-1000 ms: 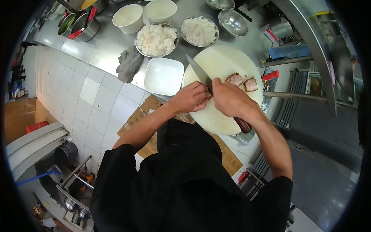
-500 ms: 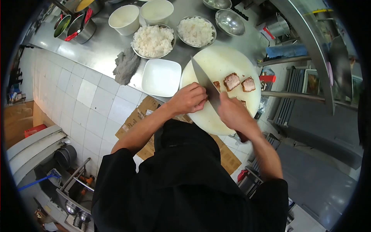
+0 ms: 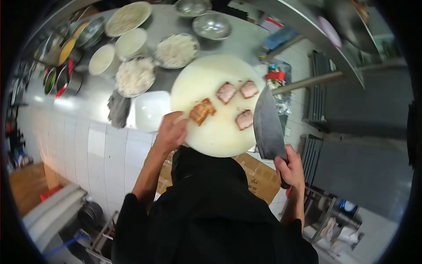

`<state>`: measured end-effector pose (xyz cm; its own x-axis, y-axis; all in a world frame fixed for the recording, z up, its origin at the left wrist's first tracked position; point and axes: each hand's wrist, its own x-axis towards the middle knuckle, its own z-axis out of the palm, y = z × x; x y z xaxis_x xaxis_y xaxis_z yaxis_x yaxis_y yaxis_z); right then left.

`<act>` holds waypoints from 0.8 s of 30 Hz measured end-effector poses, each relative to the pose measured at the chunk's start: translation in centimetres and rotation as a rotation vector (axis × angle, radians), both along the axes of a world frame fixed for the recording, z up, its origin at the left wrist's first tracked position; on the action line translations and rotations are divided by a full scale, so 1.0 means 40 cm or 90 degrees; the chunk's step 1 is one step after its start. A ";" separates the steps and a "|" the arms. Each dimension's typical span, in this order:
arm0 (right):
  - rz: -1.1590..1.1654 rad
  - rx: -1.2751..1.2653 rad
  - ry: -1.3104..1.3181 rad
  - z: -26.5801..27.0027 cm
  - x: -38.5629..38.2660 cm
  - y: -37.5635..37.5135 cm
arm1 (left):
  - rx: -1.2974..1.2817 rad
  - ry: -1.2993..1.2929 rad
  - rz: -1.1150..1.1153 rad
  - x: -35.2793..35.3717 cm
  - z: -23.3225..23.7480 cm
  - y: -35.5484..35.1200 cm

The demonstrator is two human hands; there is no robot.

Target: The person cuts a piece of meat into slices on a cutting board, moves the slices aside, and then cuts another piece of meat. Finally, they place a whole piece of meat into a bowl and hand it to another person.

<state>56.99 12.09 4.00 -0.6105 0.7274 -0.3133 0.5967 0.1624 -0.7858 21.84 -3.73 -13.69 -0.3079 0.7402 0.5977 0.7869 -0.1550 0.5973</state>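
My right hand (image 3: 291, 168) grips the handle of a cleaver (image 3: 268, 127), its broad blade raised at the right edge of the round cutting board (image 3: 211, 143). At the board's left edge is my left hand (image 3: 171, 133), fingers loosely bent and apart, with nothing visible in them. Close to its fingertips lies a browned piece of roast meat (image 3: 202, 112), cut into slices that sit together. Three separate chunks of meat rest farther right, among them a lower chunk (image 3: 245, 119) and an upper one (image 3: 226, 93).
A white square bowl (image 3: 151, 110) stands left of the board, beside a grey cloth (image 3: 118, 110). Behind are two bowls of rice (image 3: 177, 50), white tubs (image 3: 103, 59) and metal bowls (image 3: 212, 26). A metal shelf post (image 3: 316, 44) rises at the right.
The cleaver has moved from the middle of the board to its right edge. My left hand has drawn back from the meat, uncovering the browned slices. The camera view has shifted.
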 end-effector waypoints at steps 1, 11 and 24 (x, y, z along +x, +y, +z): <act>-0.010 -0.071 0.007 0.016 0.050 -0.009 | -0.006 -0.015 0.044 -0.001 -0.005 -0.011; -0.273 -0.083 0.056 -0.110 0.247 0.219 | -0.040 -0.059 0.239 0.002 0.045 0.011; 0.033 -0.370 -0.089 -0.169 0.126 0.536 | -0.097 -0.027 0.330 0.017 0.045 -0.109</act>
